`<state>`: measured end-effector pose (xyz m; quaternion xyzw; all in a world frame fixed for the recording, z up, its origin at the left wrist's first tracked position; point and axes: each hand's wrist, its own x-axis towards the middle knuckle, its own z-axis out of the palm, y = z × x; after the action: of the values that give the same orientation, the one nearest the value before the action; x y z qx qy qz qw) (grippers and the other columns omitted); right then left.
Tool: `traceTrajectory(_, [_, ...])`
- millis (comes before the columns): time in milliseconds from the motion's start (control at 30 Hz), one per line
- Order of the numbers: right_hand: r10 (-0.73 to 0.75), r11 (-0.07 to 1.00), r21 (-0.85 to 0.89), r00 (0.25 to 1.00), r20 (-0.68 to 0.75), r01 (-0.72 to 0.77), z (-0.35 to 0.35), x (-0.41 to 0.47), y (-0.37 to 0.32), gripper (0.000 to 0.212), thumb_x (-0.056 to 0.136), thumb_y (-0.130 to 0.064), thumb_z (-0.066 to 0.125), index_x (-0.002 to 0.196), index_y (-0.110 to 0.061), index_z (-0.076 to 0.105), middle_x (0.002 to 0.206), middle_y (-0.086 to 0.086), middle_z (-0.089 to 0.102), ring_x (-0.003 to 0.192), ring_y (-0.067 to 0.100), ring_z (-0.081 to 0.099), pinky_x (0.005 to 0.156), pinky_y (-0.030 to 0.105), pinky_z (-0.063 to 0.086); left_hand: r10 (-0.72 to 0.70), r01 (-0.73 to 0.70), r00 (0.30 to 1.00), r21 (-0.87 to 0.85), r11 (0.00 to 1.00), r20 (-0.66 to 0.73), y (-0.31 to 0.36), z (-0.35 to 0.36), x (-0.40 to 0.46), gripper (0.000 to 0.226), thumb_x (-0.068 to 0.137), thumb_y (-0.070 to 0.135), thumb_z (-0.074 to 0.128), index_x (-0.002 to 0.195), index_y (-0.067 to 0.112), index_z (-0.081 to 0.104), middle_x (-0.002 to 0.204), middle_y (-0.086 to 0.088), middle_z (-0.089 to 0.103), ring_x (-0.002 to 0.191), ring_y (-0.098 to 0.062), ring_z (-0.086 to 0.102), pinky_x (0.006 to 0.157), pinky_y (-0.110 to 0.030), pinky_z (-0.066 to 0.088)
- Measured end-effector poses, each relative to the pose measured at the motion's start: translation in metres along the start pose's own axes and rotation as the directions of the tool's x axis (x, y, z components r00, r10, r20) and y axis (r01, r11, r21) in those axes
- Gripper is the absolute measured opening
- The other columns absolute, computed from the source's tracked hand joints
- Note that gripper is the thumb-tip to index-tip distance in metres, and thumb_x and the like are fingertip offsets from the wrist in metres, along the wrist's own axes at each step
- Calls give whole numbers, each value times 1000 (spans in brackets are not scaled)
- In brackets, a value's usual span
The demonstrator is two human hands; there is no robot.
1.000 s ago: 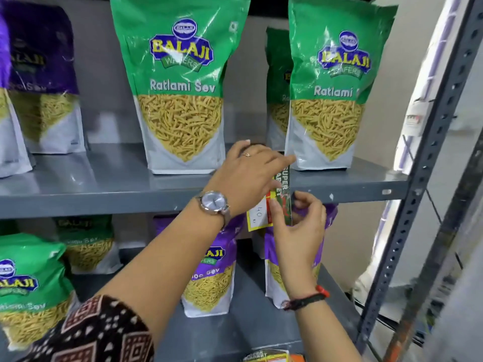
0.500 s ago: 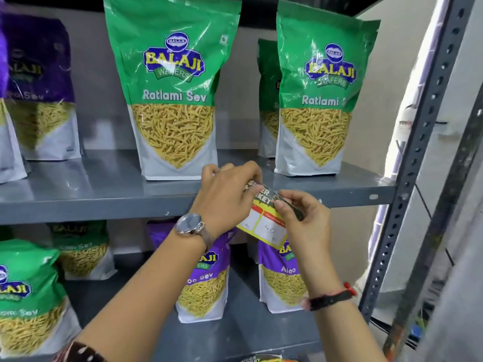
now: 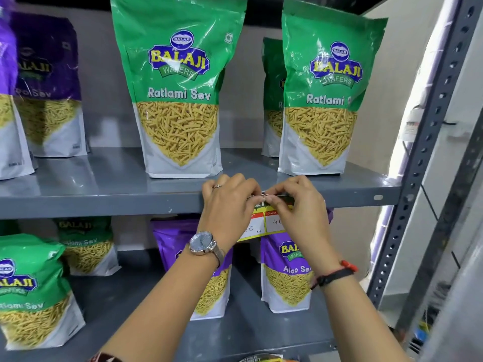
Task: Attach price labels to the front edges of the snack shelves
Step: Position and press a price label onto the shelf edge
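A yellow and white price label (image 3: 271, 224) with handwritten numbers hangs against the front edge of the upper grey shelf (image 3: 104, 206). My left hand (image 3: 230, 205) and my right hand (image 3: 298, 205) meet at the label's top strip, each pinching it with curled fingers against the shelf edge. Most of the label's upper part is hidden by my fingers. Two green Ratlami Sev bags (image 3: 180, 95) (image 3: 329, 100) stand on the shelf right above the label.
Purple Aloo Sev bags (image 3: 287, 273) and green bags (image 3: 28, 291) stand on the lower shelf. More purple bags (image 3: 47, 84) are at the upper left. The perforated grey upright (image 3: 428, 142) frames the right side. Another label (image 3: 261, 358) peeks in at the bottom edge.
The label went from tilted and held below the shelf edge to level against it. Both hands rose and came together at its top strip.
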<state>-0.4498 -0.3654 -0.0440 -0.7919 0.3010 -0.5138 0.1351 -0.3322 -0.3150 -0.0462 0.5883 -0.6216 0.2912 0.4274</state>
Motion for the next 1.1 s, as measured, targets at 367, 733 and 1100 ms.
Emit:
traceTrajectory(367, [-36,999,-27,999,-33,35,0,3,7,12,73,-16,73,70,-21,63,69,-11,53,72,17,53,77,43,42,-43,42,999,-56,998,-13,-1,4,-2,9,73,16,59,66,10,58,67,-9,53,68,-31,52,63,-25,13])
traceTrajectory(733, [-32,995,-93,999,14,33,-5,13,15,19,71,-36,72,88,-30,65,104,-9,68,104,11,54,74,26,12,-127,126,990,-18,992,-64,-8,5,-4,20,71,31,62,79,14,68,78,-6,67,79,-28,59,77,-33,23])
traceTrajectory(1100, [15,991,-135,995,103,-1,-14,17,9,20,83,-38,59,99,-25,63,110,-4,68,109,15,54,100,38,19,-105,105,994,-22,994,13,-8,-3,-2,17,85,22,64,97,11,64,98,-10,65,94,-32,55,83,-36,23])
